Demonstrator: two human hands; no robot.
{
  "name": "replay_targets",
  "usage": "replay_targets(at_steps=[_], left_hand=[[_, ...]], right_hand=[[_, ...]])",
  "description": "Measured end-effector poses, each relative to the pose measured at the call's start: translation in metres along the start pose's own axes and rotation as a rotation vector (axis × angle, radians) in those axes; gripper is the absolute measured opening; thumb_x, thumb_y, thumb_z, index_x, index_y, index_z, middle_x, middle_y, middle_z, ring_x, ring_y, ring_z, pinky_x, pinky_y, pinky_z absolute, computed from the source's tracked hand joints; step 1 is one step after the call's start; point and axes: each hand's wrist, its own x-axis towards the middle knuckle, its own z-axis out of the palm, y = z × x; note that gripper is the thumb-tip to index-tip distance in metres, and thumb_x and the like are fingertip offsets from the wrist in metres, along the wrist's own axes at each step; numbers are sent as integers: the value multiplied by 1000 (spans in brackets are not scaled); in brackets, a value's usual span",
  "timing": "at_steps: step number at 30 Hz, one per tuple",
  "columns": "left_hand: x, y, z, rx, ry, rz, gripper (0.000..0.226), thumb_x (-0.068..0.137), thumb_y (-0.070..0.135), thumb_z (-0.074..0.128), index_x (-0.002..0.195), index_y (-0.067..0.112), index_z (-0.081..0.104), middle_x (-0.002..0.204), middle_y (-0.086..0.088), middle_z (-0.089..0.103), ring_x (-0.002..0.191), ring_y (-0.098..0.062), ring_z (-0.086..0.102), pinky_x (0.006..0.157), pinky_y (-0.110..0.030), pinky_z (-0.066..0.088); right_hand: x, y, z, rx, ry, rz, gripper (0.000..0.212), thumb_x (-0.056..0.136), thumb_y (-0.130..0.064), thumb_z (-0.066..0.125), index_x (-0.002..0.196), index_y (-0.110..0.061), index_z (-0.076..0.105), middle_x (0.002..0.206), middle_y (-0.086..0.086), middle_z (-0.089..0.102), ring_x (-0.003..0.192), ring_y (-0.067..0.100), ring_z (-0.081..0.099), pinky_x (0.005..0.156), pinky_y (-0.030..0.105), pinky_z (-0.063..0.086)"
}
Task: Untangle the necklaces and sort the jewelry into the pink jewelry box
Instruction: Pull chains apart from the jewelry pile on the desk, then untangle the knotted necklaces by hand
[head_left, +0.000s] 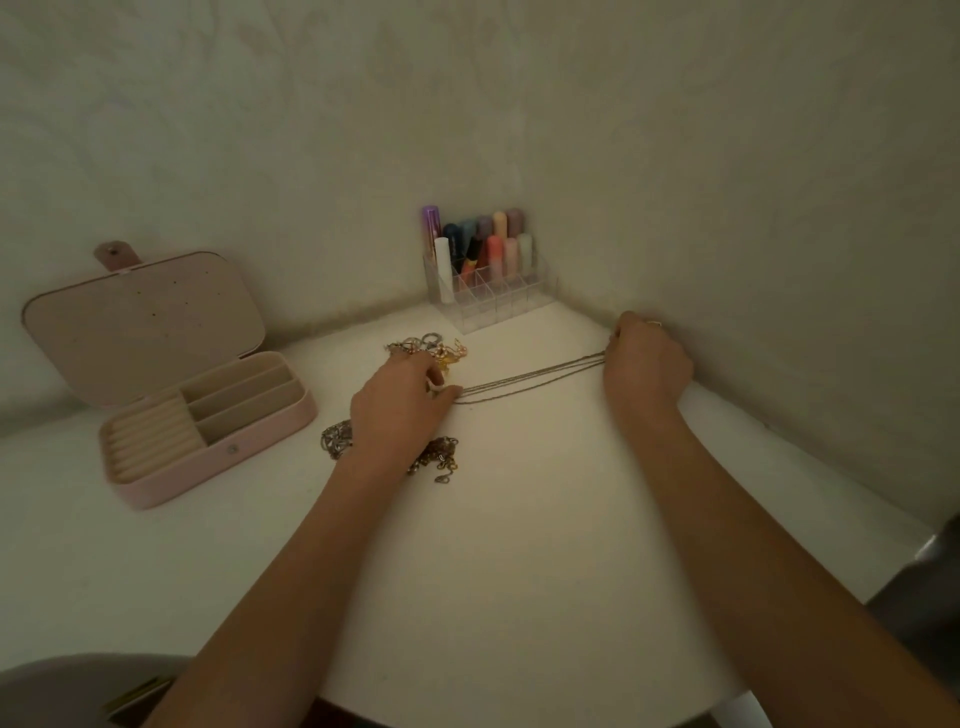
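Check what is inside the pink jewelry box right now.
The pink jewelry box lies open. Its ring rolls and long compartments show bare lining, with no jewelry visible. The front wall hides the nearest strip of the interior.

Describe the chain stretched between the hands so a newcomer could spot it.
On the white table, right of the open pink jewelry box, the left hand and right hand hold thin grey chain strands. Unlike the heaped jewelry piles nearby, these run in straight taut lines.
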Motion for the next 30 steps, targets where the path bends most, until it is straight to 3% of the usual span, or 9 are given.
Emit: replay_targets(at_steps=[6,8,10,13,15,21,24,27,30], left_hand=[[-9,-4,-7,-76,85,246,30,95,30,52,120,14,60,121,-3,57,116,-23,48,88,-31,39],[-16,0,-12,-106,-137,322,43,98,34,44,137,16,48,140,-2,48,130,-20,40,103,-27,30],[-21,2,-10,-32,-373,370,59,97,44,39,148,17,27,153,0,29,140,-14,24,110,-20,15],[-20,-1,-4,19,-508,334,75,92,60,26,152,21,5,159,7,4,145,-7,0,112,-19,-1],[-18,-3,0,82,-545,338,83,84,69,14,151,23,-3,159,8,-6,144,-4,-10,117,-25,-5],[-20,-6,4,124,-510,349,78,87,66,9,150,23,-8,158,7,-11,143,-4,-15,118,-29,-7],[-25,-10,-2,113,-336,357,81,86,73,1,150,25,-9,158,7,-12,143,-5,-18,117,-30,-10],[-32,-27,-14,198,-116,263,76,88,66,-3,150,22,-10,157,5,-13,141,-6,-21,116,-30,-11],[-45,-51,-25,201,-175,111,66,98,52,10,151,15,-6,159,-1,-10,144,-11,-16,118,-32,-7]], right_hand=[[-4,-4,-8,160,43,-62,33,96,-10,41,128,-8,48,127,18,51,110,38,54,81,42,46],[-8,-7,-10,210,14,-148,38,97,-15,40,134,-4,45,134,19,49,116,38,51,90,42,43],[-14,-10,-6,135,-137,-204,49,101,-30,35,141,-1,37,142,19,43,127,35,44,105,41,32],[-20,-10,5,-35,-399,-211,68,100,-48,19,150,-2,15,158,14,15,146,24,10,117,43,4],[-15,-8,8,-62,-429,-196,70,100,-51,14,151,-4,9,160,10,5,148,19,0,118,44,-4],[-14,-9,9,-23,-395,-209,69,100,-51,16,151,-6,12,160,9,7,147,18,1,119,43,-4],[-16,-11,3,31,-279,-258,63,101,-45,23,150,-6,21,158,11,18,147,22,10,118,42,4],[-32,-23,-17,207,-227,-380,52,102,-36,30,148,-10,30,155,11,27,144,27,19,117,39,13],[-62,-50,-39,514,-312,-665,47,102,-30,37,147,-18,33,154,-3,27,144,12,16,116,24,7]])
